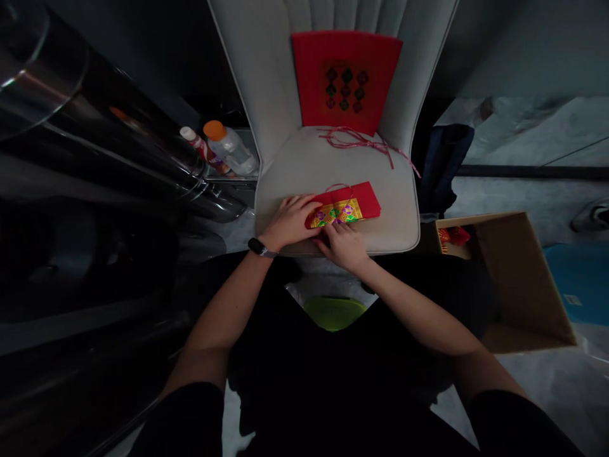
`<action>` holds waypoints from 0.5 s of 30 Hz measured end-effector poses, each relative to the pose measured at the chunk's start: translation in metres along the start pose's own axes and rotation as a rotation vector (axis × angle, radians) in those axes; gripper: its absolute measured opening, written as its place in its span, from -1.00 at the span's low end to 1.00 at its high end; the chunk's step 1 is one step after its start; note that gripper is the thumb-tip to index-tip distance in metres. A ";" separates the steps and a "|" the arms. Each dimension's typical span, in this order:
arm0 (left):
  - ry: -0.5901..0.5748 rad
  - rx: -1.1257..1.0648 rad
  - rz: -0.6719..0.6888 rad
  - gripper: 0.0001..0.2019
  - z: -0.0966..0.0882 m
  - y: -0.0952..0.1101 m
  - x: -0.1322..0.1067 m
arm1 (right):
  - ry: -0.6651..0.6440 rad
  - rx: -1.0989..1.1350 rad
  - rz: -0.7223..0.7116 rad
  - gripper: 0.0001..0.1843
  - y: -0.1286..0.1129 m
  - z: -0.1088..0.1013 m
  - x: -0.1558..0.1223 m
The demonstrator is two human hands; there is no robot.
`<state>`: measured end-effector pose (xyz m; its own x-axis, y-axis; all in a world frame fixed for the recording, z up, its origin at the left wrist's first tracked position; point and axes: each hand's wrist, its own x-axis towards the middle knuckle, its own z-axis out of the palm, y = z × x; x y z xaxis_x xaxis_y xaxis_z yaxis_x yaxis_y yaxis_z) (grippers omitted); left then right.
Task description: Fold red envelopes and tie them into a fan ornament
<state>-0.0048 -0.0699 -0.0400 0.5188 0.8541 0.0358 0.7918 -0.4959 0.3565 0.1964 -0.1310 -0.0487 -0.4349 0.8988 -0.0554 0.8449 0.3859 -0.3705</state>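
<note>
On the front of a grey padded chair seat (295, 168) lies a small stack of red paper envelopes (368, 195), its lower side faced with a gold panel patterned in purple and green. My left hand (292, 222) grips the left end, fingers over the top and thumb near the lower edge. Curled at the bottom edge, my right hand (346, 246) holds the gold side; its fingertips are partly hidden. A thin reddish cord loops up at the stack's far edge. Farther back lie loose pink-red strings (359, 143), just before a large red folder (349, 51) leaning on the backrest.
Left of the chair stand an orange-capped bottle (231, 149) and a white-capped bottle (204, 149). To the right is an open cardboard box (528, 285) with red and gold items inside. A green object (335, 313) shows between my knees; a blue one (583, 279) lies beyond the box.
</note>
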 end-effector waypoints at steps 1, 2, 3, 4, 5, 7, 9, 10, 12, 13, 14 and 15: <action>-0.001 -0.001 0.002 -0.44 0.000 0.000 0.000 | -0.012 -0.022 0.003 -0.56 -0.001 0.001 0.002; -0.003 -0.004 0.004 -0.44 0.000 0.000 -0.001 | -0.024 -0.035 0.004 -0.60 0.000 0.000 0.003; -0.007 -0.006 0.005 -0.44 0.000 0.000 -0.001 | -0.038 -0.043 0.006 -0.62 0.000 -0.001 0.004; -0.010 -0.009 0.003 -0.44 -0.001 0.001 -0.001 | -0.054 -0.046 0.011 -0.64 0.001 -0.003 0.004; -0.015 -0.012 0.000 -0.45 -0.001 0.000 -0.002 | -0.073 -0.046 0.017 -0.65 0.002 -0.005 0.004; -0.024 -0.017 0.000 -0.45 -0.002 0.000 -0.003 | -0.110 -0.047 0.027 -0.65 0.005 -0.010 0.003; -0.025 -0.020 0.004 -0.44 -0.002 -0.002 -0.003 | -0.132 -0.047 0.030 -0.63 0.008 -0.014 0.001; -0.022 -0.019 0.003 -0.44 -0.002 -0.003 -0.004 | -0.139 -0.044 0.030 -0.62 0.009 -0.016 -0.001; -0.012 -0.009 -0.007 -0.43 -0.001 -0.006 -0.004 | -0.145 -0.026 0.035 -0.61 0.010 -0.019 -0.003; -0.006 -0.002 -0.013 -0.42 -0.001 -0.007 -0.004 | -0.143 -0.013 0.047 -0.61 0.010 -0.020 -0.004; -0.003 0.003 -0.018 -0.42 0.000 -0.008 -0.004 | -0.139 -0.002 0.070 -0.61 0.010 -0.020 -0.005; 0.001 0.007 -0.021 -0.42 0.000 -0.009 -0.004 | -0.136 0.005 0.103 -0.60 0.009 -0.021 -0.006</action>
<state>-0.0139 -0.0687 -0.0437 0.5018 0.8645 0.0289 0.8048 -0.4788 0.3508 0.2133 -0.1281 -0.0322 -0.3844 0.8971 -0.2180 0.8856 0.2917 -0.3614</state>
